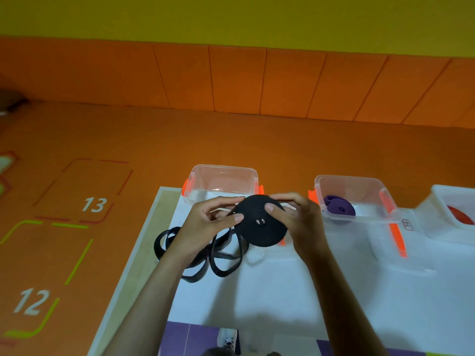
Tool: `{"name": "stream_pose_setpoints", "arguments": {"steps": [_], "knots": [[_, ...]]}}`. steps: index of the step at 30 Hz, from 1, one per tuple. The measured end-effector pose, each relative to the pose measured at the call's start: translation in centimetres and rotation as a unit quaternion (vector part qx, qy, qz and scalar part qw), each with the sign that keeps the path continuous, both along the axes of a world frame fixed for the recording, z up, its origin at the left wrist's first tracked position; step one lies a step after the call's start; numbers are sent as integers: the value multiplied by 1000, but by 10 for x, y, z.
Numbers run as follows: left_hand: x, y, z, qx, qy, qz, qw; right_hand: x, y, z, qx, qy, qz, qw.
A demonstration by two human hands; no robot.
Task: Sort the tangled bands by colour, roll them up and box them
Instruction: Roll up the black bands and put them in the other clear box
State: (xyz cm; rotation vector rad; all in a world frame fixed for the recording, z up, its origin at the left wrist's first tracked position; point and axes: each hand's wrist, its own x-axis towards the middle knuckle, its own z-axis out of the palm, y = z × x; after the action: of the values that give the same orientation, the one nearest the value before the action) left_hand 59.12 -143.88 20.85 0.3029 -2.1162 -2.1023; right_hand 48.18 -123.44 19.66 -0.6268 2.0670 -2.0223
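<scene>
Rolled band (339,208) lies inside the middle box (349,179).

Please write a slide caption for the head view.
Left hand and right hand hold a black band roll, loose loops on the table.

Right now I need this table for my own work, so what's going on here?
A person holds a flat, round black band roll between the left hand and right hand above the white table. More of the band lies as loose black loops on the table, so rolling looks unfinished. The clear plastic box with orange clips behind looks empty; the neighbouring clear box already holds a purple roll.
</scene>
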Motion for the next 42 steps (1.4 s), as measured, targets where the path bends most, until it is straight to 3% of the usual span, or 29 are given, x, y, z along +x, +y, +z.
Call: {"name": "stream_pose_setpoints", "arguments": {"steps": [6,9,14,19,22,26,31,38,42], "knots": [[13,29,12,-45,-7,42,998,20,27,-4,-16,-49,45,998],[23,51,9,-21,-12,95,995,31,35,-2,-26,-77,52,995],[45,70,8,14,-37,59,997,47,53,-4,-73,-76,9,994],[49,87,7,-19,-14,108,994,56,65,-3,-58,-77,54,994],[49,96,6,8,-16,125,992,59,68,0,-64,-77,33,994],[51,92,7,13,-46,89,995,59,67,-1,-86,-88,14,992],[48,85,5,3,-54,114,992,53,64,-6,-56,-85,88,991],[45,65,-4,27,-80,149,985,42,31,-22,-92,-105,22,990],[36,38,-11,51,-83,188,977,34,3,-40,-60,-139,65,986]]}}
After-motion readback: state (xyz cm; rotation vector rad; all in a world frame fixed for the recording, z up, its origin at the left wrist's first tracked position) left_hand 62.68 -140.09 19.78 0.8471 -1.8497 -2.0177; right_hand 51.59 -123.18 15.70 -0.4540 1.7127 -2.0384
